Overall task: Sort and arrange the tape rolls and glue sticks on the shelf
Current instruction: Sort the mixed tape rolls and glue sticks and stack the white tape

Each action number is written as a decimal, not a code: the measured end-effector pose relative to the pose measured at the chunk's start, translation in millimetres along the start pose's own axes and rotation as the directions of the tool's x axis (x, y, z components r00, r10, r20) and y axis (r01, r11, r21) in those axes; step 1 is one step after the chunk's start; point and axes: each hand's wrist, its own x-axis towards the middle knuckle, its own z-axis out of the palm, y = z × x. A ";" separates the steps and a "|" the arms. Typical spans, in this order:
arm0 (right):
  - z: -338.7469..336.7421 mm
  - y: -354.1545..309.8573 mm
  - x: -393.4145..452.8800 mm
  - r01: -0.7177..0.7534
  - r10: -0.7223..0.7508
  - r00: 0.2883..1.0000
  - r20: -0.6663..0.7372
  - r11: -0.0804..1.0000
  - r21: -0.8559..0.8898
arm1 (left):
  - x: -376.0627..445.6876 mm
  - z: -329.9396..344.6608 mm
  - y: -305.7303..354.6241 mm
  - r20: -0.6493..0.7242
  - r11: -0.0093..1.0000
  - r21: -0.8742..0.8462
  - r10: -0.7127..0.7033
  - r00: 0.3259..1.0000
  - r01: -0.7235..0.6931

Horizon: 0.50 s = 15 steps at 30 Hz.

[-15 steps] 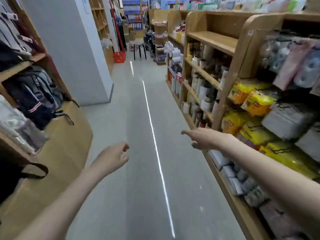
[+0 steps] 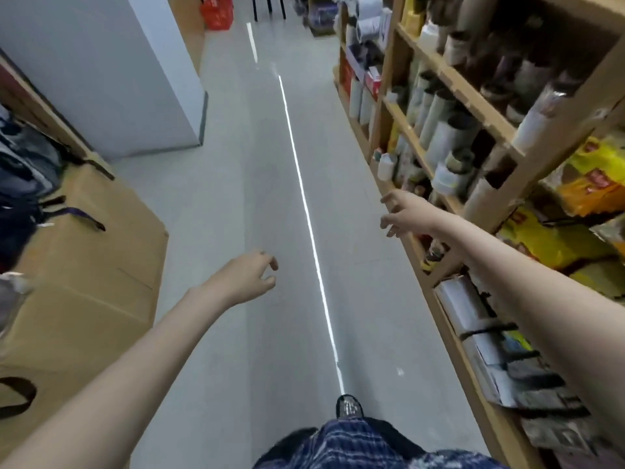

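Note:
I stand in a shop aisle with a wooden shelf unit (image 2: 453,86) on my right. Its levels hold several tape rolls (image 2: 449,133) standing on end, blurred by motion. My right hand (image 2: 404,213) reaches out with spread fingers beside the shelf's lower edge and holds nothing. My left hand (image 2: 248,275) hangs over the grey floor with loosely curled fingers, also empty. No glue sticks can be told apart in the blur.
Yellow packets (image 2: 595,184) and wrapped packs (image 2: 487,333) fill the shelf nearest me on the right. A brown cardboard box (image 2: 91,252) and backpacks (image 2: 23,184) stand on the left. A white pillar (image 2: 111,69) and a red basket (image 2: 216,11) lie further down the aisle.
The view has tilted down and moved forward along the aisle. My right hand has opened its fingers near the tape shelf; my left hand has stayed low over the floor.

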 end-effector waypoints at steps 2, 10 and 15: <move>-4.4 -28.6 56.5 -0.016 0.016 1.000 0.001 0.994 0.107 | 35.3 -23.7 -23.8 0.001 0.999 -0.038 -0.024 1.000 0.024; -22.8 -125.7 305.4 -0.031 0.016 0.998 0.067 0.974 0.225 | 248.2 -123.1 -159.9 -0.076 0.985 -0.124 -0.133 0.988 0.123; -82.9 -189.3 446.0 -0.078 0.101 0.993 -0.062 0.950 0.302 | 389.9 -225.5 -224.9 -0.160 0.962 -0.250 -0.156 0.975 0.113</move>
